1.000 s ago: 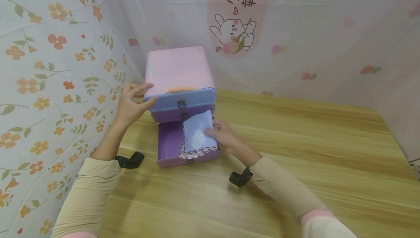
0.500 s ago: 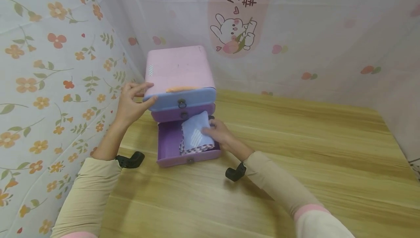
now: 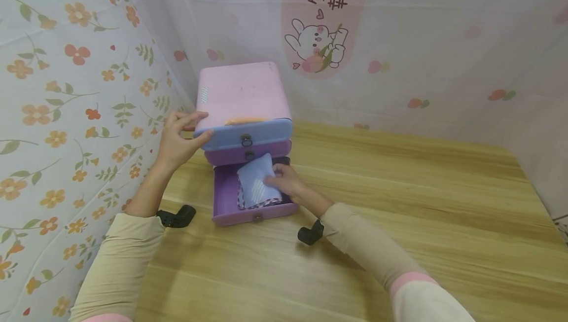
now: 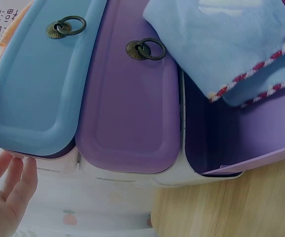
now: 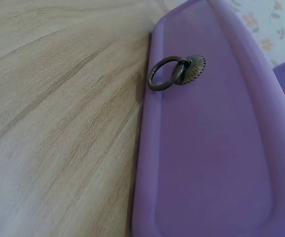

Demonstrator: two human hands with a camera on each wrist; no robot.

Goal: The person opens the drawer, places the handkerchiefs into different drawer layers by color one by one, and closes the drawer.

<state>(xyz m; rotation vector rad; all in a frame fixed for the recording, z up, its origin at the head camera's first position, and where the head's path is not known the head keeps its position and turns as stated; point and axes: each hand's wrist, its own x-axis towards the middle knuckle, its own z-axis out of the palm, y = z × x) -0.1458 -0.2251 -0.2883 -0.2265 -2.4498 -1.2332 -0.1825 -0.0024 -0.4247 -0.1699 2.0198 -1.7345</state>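
Observation:
A small drawer cabinet (image 3: 241,90) with a pink top stands on the table. At its front left corner my left hand (image 3: 175,139) grips it, thumb on the blue top drawer (image 4: 39,89) and fingers at the side. The purple middle drawer (image 4: 132,113) is closed. Below it, the purple bottom drawer (image 3: 226,189) is pulled out. My right hand (image 3: 288,184) pinches a folded light-blue towel (image 3: 255,179) with a braided red-and-white trim, thumb on top, inside that drawer. In the right wrist view only the bottom drawer's front (image 5: 206,138) and a sliver of trim show; the hand is out of view.
An orange item (image 3: 244,121) sticks out above the blue drawer. Brass ring pulls (image 4: 145,49) hang on the drawer fronts. A flowered curtain (image 3: 66,115) borders the left side, and a printed cloth (image 3: 421,55) hangs behind the wooden table (image 3: 399,189).
My right hand has moved left with the towel, which now sits lower within the bottom drawer instead of overlapping its right and front edges. My left hand has stayed in place.

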